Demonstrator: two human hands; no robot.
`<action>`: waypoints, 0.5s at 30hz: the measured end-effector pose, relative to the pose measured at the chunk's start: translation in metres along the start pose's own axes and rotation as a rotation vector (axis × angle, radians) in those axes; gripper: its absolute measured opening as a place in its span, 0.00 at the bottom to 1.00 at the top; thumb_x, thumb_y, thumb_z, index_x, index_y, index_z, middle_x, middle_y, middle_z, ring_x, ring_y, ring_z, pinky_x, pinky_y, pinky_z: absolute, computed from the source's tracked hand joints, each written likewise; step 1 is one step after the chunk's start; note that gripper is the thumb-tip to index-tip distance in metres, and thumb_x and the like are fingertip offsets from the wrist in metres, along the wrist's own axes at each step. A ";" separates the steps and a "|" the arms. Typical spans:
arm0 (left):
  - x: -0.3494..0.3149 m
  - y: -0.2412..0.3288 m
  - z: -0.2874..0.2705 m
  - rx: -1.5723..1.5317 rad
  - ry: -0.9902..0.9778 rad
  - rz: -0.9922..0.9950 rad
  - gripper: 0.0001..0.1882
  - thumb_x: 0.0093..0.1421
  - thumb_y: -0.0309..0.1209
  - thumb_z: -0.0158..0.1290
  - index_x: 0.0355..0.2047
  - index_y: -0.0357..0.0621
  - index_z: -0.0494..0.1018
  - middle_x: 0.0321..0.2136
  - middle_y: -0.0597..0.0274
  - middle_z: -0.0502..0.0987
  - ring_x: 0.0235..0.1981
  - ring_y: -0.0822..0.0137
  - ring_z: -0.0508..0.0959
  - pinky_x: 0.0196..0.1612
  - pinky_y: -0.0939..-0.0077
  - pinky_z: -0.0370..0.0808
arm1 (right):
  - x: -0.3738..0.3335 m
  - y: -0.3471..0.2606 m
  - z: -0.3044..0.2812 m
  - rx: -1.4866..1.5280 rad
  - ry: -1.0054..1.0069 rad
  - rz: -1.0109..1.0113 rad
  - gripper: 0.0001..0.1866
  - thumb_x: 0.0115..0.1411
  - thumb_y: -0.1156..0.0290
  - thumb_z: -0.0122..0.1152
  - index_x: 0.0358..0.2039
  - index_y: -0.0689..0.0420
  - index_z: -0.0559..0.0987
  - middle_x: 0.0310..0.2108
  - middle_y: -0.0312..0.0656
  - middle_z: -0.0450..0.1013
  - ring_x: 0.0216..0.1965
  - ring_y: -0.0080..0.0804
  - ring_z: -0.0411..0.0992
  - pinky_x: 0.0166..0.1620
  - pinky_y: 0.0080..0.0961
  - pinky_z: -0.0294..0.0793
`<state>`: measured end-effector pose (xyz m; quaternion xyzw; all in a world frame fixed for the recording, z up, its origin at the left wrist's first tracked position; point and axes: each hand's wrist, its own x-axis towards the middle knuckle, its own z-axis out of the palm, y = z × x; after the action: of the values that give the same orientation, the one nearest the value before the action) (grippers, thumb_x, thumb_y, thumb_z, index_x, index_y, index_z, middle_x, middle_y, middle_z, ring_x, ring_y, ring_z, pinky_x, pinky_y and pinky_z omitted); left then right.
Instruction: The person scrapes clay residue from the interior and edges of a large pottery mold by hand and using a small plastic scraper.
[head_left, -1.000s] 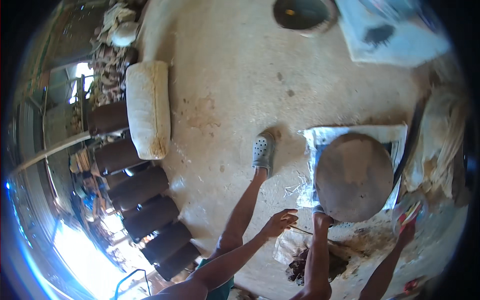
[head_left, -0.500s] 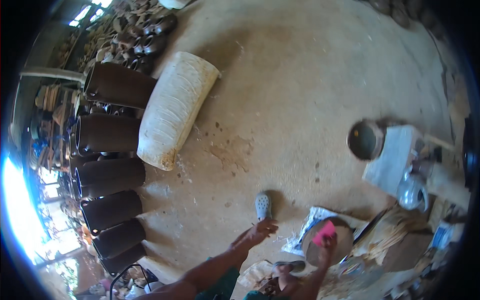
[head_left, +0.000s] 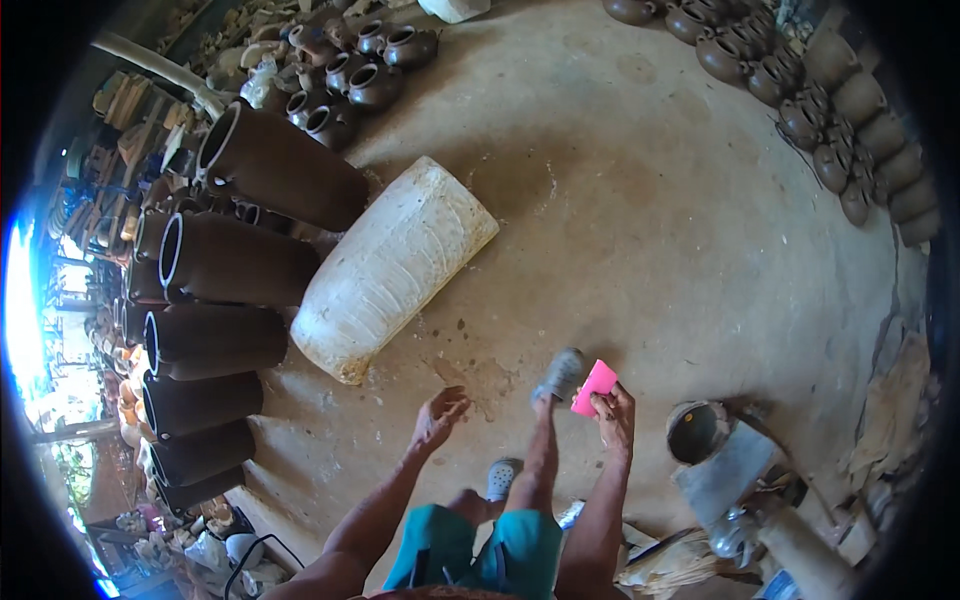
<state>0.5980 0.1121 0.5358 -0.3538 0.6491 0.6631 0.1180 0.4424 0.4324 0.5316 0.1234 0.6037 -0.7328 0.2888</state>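
Note:
My right hand (head_left: 613, 420) grips a bright pink flat piece (head_left: 596, 387) by its lower edge, thumb across it; whether it is a sponge or a sheet I cannot make out. Held out in front and to the left, my left hand (head_left: 440, 418) holds nothing, its fingers loosely apart. Beyond that hand a large whitish half-round trough-like form (head_left: 395, 270) lies on the floor, apart from both hands. Grey clogs are on my feet, and one clog (head_left: 561, 372) is close beside the pink piece.
Tall dark brown clay jars (head_left: 230, 258) stand in a row at left. Round pots (head_left: 375, 86) sit at the far left, and more brown pots (head_left: 780, 80) line the far right. A water-holding pot (head_left: 697, 435) stands near a grey slab (head_left: 722, 478) at right.
I have stepped forward and left, away from the round board at the lower right. My right hand has brought the pink piece from over that board to above the open floor.

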 end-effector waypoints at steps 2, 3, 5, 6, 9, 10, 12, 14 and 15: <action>0.023 0.018 -0.009 0.100 0.079 0.020 0.29 0.64 0.40 0.62 0.59 0.35 0.71 0.46 0.53 0.80 0.44 0.65 0.81 0.45 0.70 0.79 | 0.044 -0.011 -0.003 0.015 -0.005 0.027 0.15 0.63 0.75 0.59 0.50 0.63 0.76 0.42 0.47 0.80 0.41 0.38 0.81 0.48 0.38 0.82; 0.041 0.028 -0.015 0.220 0.163 0.059 0.30 0.63 0.41 0.64 0.59 0.35 0.71 0.48 0.51 0.80 0.46 0.64 0.81 0.45 0.68 0.80 | 0.070 -0.020 0.000 -0.014 -0.028 0.007 0.15 0.64 0.75 0.59 0.50 0.63 0.76 0.42 0.47 0.81 0.41 0.37 0.81 0.49 0.37 0.82; 0.091 0.039 -0.025 0.134 0.221 0.069 0.30 0.63 0.39 0.63 0.60 0.36 0.70 0.50 0.51 0.79 0.49 0.63 0.79 0.50 0.67 0.78 | 0.125 -0.040 0.014 -0.076 -0.072 0.016 0.14 0.64 0.75 0.58 0.50 0.64 0.76 0.42 0.45 0.81 0.41 0.35 0.81 0.49 0.35 0.81; 0.114 0.044 -0.024 0.041 0.285 0.090 0.29 0.64 0.38 0.62 0.61 0.37 0.69 0.52 0.51 0.78 0.52 0.62 0.78 0.55 0.66 0.76 | 0.153 -0.047 0.019 -0.088 -0.071 0.047 0.14 0.64 0.75 0.58 0.50 0.64 0.76 0.42 0.45 0.81 0.41 0.35 0.81 0.49 0.35 0.81; 0.172 0.110 -0.013 0.125 0.393 0.095 0.31 0.64 0.40 0.62 0.62 0.40 0.69 0.56 0.48 0.74 0.57 0.61 0.75 0.55 0.63 0.75 | 0.230 -0.070 0.033 -0.188 -0.128 0.038 0.14 0.66 0.75 0.56 0.51 0.64 0.75 0.42 0.45 0.81 0.42 0.34 0.81 0.49 0.33 0.81; 0.190 0.128 -0.017 0.117 0.390 0.076 0.31 0.64 0.40 0.62 0.62 0.40 0.69 0.56 0.48 0.74 0.57 0.61 0.75 0.55 0.63 0.75 | 0.255 -0.081 0.046 -0.195 -0.147 0.029 0.14 0.66 0.76 0.56 0.51 0.64 0.75 0.43 0.45 0.81 0.42 0.34 0.81 0.49 0.33 0.81; 0.226 0.159 -0.030 0.121 0.499 0.166 0.31 0.61 0.42 0.65 0.61 0.41 0.71 0.57 0.45 0.73 0.56 0.59 0.76 0.49 0.61 0.80 | 0.305 -0.097 0.074 -0.212 -0.166 0.036 0.14 0.66 0.76 0.56 0.51 0.64 0.75 0.43 0.46 0.80 0.42 0.34 0.81 0.50 0.33 0.81; 0.270 0.175 -0.052 0.138 0.568 0.104 0.34 0.61 0.44 0.64 0.63 0.42 0.68 0.60 0.44 0.70 0.62 0.52 0.71 0.59 0.54 0.74 | 0.356 -0.105 0.104 -0.257 -0.203 -0.029 0.17 0.66 0.75 0.57 0.54 0.64 0.71 0.43 0.46 0.80 0.45 0.32 0.81 0.50 0.29 0.80; 0.296 0.181 -0.062 0.131 0.605 0.109 0.34 0.62 0.44 0.64 0.63 0.43 0.68 0.61 0.44 0.69 0.63 0.52 0.70 0.61 0.53 0.72 | 0.382 -0.107 0.120 -0.265 -0.197 -0.008 0.17 0.66 0.75 0.57 0.54 0.64 0.71 0.43 0.46 0.80 0.45 0.32 0.81 0.50 0.29 0.80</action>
<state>0.2925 -0.0596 0.4977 -0.4912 0.7140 0.4900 -0.0937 0.0947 0.2244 0.4458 0.0094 0.6643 -0.6566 0.3571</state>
